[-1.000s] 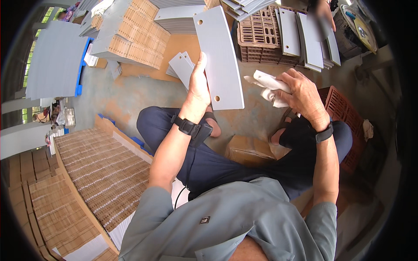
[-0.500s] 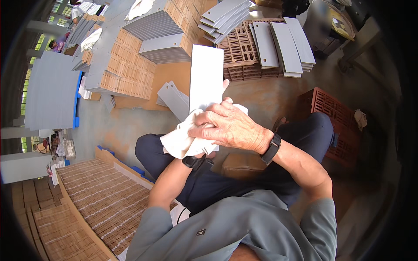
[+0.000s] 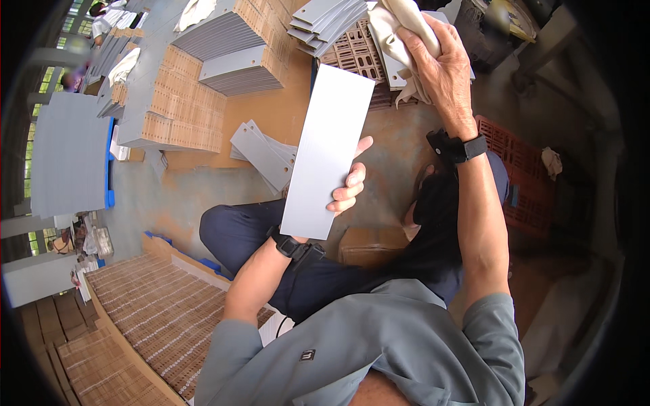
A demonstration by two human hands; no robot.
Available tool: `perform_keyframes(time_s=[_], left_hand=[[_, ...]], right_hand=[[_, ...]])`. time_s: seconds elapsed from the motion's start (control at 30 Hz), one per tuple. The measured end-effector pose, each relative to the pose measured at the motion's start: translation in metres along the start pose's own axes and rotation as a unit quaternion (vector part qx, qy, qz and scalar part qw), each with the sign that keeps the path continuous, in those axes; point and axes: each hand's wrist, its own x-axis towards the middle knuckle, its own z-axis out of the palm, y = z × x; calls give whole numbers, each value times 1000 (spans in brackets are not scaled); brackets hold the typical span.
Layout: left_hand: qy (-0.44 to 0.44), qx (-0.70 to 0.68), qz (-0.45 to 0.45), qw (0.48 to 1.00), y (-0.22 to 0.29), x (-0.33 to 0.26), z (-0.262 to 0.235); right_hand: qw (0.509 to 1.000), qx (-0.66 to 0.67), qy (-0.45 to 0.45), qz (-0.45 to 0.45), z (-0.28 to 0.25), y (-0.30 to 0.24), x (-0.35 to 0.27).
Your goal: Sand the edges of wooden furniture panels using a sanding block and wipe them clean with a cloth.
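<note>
A long light-grey panel [image 3: 328, 149] stands tilted in front of me, its smooth face bare. My left hand [image 3: 350, 189] grips it from behind; fingers curl round its right edge, and the palm is hidden by the panel. Off to the upper right, my right hand [image 3: 443, 71] clutches a crumpled cream cloth [image 3: 399, 34], away from the panel. Beneath the cloth, grey boards lie on an orange-brown plastic crate [image 3: 360, 54], partly covered by it. Several similar grey panels with a hole near one end [image 3: 261, 149] lie fanned on brown cardboard left of the held panel.
Tall stacks of grey boards with tan edges [image 3: 183, 101] rise at the upper left. More grey panels [image 3: 328, 24] lie fanned at the top. A red plastic crate [image 3: 518, 176] stands at right, a brown box [image 3: 369, 245] between my legs. Slatted woven panels [image 3: 162, 304] lie lower left.
My right hand and the cloth have lifted off the panel and swung to the upper right. The panel, in my left hand, now leans to the right, its whole face showing.
</note>
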Motion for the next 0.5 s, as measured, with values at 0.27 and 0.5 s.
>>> perform_keyframes(time_s=[0.27,0.5], left_hand=[[40,11,86,995,8,6,-16],[167,205,226,938,6,2,7]], right_hand=[[967,32,-191,-162,12,-41,-35],[855,93,-440,-258,18,-91,-122]])
